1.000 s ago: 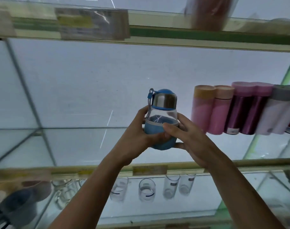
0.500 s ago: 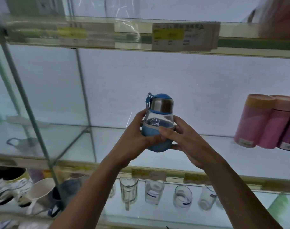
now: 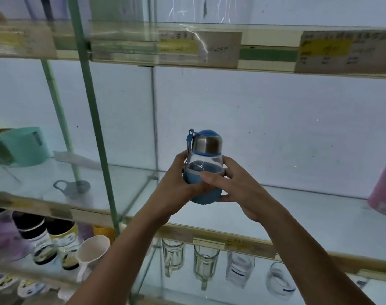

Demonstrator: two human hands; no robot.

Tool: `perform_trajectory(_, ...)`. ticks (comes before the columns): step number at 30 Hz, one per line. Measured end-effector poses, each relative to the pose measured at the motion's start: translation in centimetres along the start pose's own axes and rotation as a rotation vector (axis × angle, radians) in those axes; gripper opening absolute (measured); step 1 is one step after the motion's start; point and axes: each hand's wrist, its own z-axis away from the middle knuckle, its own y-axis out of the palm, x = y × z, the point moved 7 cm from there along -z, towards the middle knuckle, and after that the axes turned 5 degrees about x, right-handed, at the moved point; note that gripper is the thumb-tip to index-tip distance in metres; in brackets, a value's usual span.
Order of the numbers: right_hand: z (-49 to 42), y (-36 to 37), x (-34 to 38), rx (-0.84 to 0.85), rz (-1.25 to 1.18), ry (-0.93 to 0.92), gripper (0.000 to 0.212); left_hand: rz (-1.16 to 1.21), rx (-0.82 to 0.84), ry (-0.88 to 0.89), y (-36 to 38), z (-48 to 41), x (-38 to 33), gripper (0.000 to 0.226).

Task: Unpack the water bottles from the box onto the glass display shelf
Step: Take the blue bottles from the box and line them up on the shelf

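A small blue water bottle point(image 3: 205, 155) with a steel cap, a clear middle and a blue sleeve is held upright in the air above the glass display shelf point(image 3: 297, 208). My left hand point(image 3: 176, 190) grips its lower body from the left. My right hand point(image 3: 229, 188) wraps the blue sleeve from the right, with fingers under its base. The bottle's bottom is hidden by my fingers. One pink bottle point(image 3: 383, 192) shows at the shelf's right edge. No box is in view.
A green frame post point(image 3: 93, 119) and a glass divider point(image 3: 154, 119) bound the shelf on the left. Beyond them stand a teal mug point(image 3: 24, 146) and a grey cup point(image 3: 75, 188). Glass mugs point(image 3: 206, 260) and ceramic mugs point(image 3: 62, 243) fill the shelf below. Price labels point(image 3: 198, 48) line the upper shelf's front.
The view has swung left: the row of pink and purple bottles slid out to the right edge and the left compartment came into view. Both hands kept their hold on the blue bottle.
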Motion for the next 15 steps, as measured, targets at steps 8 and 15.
perform_trajectory(8,-3.1,2.3,0.1,-0.012,0.02,0.003,0.063,0.012,-0.045,-0.021,-3.2,-1.1,1.5,0.074)
perform_trajectory(15,-5.1,3.4,0.0,-0.041,0.023,0.033,0.068,-0.034,-0.061,-0.023,-4.6,-2.2,1.7,0.071)
